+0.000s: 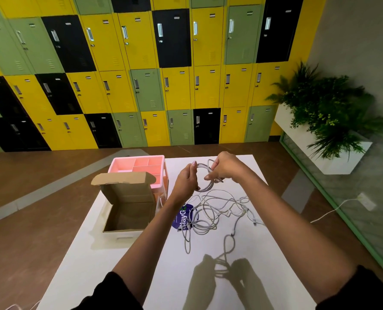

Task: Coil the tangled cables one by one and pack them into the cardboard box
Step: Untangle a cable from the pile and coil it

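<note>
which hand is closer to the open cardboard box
Left. The left hand holds the grey cable coil just right of the cardboard box; the right hand grips the coil's other side, farther right.

One wide-angle camera, worn on the head, looks forward and steeply down from above the near edge of the white table (92, 265). It sits close: both forearms enter from 6 o'clock, and the left hand (185, 179) and right hand (225, 167) hold a cable loop (205, 189) just past mid-frame. The locker wall (141, 74) fills 12 o'clock, and the plant (324, 108) stands at 2 o'clock.
</note>
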Demonstrator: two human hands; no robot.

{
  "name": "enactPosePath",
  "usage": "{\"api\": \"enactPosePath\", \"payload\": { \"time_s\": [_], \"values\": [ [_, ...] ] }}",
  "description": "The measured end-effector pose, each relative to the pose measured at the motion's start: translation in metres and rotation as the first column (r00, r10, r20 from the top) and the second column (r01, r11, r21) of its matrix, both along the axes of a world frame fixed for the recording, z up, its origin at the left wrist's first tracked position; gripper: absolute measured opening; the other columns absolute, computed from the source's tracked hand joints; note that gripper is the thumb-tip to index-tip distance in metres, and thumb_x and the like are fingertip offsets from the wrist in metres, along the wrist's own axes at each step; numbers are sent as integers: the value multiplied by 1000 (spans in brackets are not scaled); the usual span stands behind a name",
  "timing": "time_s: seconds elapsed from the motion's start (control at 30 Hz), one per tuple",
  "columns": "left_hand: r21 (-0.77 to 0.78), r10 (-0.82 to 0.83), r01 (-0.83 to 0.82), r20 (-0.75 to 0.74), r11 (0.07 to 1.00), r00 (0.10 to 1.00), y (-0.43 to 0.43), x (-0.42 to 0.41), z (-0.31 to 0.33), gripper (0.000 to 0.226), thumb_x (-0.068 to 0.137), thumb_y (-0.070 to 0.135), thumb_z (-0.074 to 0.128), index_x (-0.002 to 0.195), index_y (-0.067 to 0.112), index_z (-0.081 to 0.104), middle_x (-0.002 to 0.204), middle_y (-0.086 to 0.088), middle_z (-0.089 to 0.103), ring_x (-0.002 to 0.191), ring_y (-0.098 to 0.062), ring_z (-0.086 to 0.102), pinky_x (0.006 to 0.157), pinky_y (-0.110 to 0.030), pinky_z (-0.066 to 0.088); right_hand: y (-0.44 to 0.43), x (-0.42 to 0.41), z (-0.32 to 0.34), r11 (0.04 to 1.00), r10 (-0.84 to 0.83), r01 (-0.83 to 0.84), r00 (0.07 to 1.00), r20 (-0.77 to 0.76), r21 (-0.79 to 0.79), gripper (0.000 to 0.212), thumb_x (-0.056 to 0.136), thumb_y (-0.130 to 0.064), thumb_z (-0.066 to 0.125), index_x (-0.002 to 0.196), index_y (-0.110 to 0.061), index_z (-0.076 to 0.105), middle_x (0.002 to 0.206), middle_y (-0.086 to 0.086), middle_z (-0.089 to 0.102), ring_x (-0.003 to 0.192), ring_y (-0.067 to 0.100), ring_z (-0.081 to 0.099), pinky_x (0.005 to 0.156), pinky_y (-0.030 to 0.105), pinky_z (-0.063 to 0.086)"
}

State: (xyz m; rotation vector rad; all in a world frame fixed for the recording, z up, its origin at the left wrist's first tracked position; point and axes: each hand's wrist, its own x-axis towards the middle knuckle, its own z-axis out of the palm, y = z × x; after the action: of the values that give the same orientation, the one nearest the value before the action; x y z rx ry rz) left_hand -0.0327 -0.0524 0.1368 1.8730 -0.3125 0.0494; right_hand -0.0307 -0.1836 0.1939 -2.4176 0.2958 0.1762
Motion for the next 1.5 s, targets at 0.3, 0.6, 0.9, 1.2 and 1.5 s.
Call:
{"api": "enactPosePath", "payload": {
  "time_s": [0.3,0.6,0.9,1.2,1.5],
  "values": [
    [21,101,-102,35,995,994,-9,2,-1,36,105,30,28,108,6,55,75,-4,52,64,-11,50,44,-8,41,2,-7,1,979,-192,184,977,91,91,53,62,-25,89,101,3,65,99,18,70,89,28,69,80,37,56],
    [8,96,-96,9,995,995,-9,8,-8,36,104,31,29,94,6,52,71,-8,51,68,-21,52,46,-13,41,2,-17,6,989,-63,53,996,65,140,21,74,-6,78,93,0,74,92,11,70,77,20,63,74,31,56],
    [108,160,-159,-7,981,987,-1,8,-13,40,105,30,27,114,3,54,89,-14,57,67,-13,52,44,-8,40,-8,-22,22,967,237,-222,964,-122,125,19,83,1,67,102,-2,71,83,10,64,66,14,49,60,22,44],
    [298,176,-194,86,935,981,-2,5,-8,34,105,28,28,105,5,53,71,-2,49,59,-11,44,49,-10,36,-17,-17,26,910,249,-276,960,125,308,24,95,-4,51,97,-13,74,98,12,66,91,19,49,69,24,39],
    [275,211,-208,20,939,977,-2,11,-16,40,104,29,30,107,1,58,90,-16,62,76,-22,54,58,-29,35,-28,-19,17,768,239,-358,929,282,530,26,100,-4,42,108,-1,66,83,-8,64,69,-3,51,61,9,39]
  ]
}}
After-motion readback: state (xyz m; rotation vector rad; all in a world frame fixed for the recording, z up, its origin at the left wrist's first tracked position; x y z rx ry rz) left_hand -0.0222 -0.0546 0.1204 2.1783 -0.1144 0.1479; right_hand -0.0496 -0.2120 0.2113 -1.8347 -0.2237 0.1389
